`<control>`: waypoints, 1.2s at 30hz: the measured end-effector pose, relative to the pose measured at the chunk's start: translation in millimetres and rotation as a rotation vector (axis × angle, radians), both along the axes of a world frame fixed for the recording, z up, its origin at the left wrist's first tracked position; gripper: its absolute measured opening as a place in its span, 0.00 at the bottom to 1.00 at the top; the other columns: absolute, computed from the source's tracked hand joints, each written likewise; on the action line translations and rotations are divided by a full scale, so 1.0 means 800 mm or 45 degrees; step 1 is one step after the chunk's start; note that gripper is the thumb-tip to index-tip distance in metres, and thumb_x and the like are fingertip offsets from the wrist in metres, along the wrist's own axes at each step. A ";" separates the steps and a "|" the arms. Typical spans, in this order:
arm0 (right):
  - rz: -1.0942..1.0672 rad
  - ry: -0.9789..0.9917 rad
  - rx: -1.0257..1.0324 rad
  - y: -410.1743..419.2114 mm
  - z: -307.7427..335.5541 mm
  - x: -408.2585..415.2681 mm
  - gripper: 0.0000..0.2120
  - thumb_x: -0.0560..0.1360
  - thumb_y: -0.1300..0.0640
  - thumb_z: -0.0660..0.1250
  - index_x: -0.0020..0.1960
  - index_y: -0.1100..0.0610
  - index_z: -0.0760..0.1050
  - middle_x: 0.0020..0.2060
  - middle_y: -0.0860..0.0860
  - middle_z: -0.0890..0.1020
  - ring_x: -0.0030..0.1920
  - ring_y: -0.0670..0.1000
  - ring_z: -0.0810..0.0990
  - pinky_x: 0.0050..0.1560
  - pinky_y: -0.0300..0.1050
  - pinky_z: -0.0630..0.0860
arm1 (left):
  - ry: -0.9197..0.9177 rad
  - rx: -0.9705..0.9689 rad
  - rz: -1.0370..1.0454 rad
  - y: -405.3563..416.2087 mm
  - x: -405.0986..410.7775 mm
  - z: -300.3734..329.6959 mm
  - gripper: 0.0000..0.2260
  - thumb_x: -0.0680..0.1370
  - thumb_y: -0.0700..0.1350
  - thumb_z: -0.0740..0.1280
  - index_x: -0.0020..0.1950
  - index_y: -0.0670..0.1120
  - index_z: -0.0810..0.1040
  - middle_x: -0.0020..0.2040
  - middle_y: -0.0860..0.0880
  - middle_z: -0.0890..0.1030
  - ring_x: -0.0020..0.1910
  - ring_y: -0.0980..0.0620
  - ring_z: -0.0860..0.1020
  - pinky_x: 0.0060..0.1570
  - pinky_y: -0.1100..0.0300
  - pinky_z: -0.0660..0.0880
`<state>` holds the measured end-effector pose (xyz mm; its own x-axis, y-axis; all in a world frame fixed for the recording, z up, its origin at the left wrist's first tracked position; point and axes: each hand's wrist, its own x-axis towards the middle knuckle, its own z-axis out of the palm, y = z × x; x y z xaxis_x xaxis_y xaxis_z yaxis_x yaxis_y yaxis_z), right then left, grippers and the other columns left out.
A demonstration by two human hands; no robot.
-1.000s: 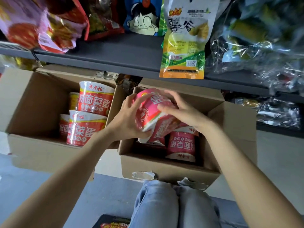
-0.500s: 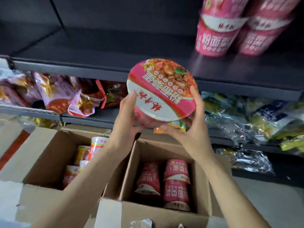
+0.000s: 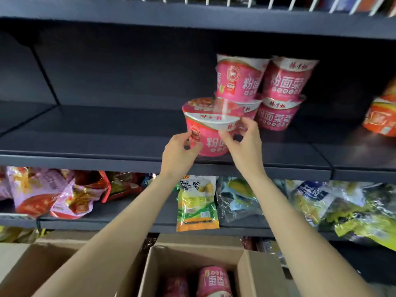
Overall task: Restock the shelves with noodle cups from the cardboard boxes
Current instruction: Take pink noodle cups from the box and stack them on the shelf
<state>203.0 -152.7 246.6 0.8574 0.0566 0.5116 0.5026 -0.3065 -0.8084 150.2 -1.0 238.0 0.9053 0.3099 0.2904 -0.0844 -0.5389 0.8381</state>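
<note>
Dark shelf (image 3: 107, 133), mostly bare on the left, and the pink noodle cup (image 3: 211, 133) that was above the box (image 3: 246, 269) half a second ago is now upright at the near edge! Left hand (image 3: 179, 152) and right hand (image 3: 244, 144) both clasp it. Four pink cups (image 3: 278, 93) stacked two-by-two just behind, making five up; at least two remain boxed, one orange cup (image 3: 380, 118) far right

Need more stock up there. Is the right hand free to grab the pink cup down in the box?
Probably not yet: the right hand and left hand both hold the pink cup at the shelf.
</note>
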 end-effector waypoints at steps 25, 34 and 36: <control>0.118 -0.459 -0.712 0.046 -0.064 -0.017 0.13 0.77 0.62 0.61 0.60 0.58 0.76 0.56 0.52 0.81 0.57 0.55 0.76 0.56 0.50 0.71 | -0.379 0.663 0.419 0.059 -0.005 -0.046 0.15 0.77 0.48 0.60 0.62 0.50 0.77 0.45 0.54 0.82 0.49 0.50 0.76 0.49 0.58 0.69; 0.445 -0.463 -0.827 -0.010 -0.257 -0.146 0.11 0.74 0.63 0.61 0.51 0.59 0.81 0.48 0.51 0.83 0.51 0.53 0.79 0.52 0.49 0.78 | 0.073 0.628 0.223 0.070 -0.196 -0.235 0.16 0.74 0.50 0.60 0.57 0.46 0.79 0.47 0.49 0.81 0.48 0.46 0.77 0.47 0.54 0.74; 0.520 -0.177 -0.945 -0.009 -0.308 -0.158 0.12 0.74 0.59 0.63 0.55 0.57 0.79 0.50 0.50 0.82 0.52 0.53 0.79 0.49 0.51 0.78 | 0.505 0.669 0.199 0.072 -0.213 -0.278 0.22 0.74 0.56 0.62 0.65 0.48 0.74 0.59 0.45 0.77 0.56 0.42 0.75 0.52 0.51 0.73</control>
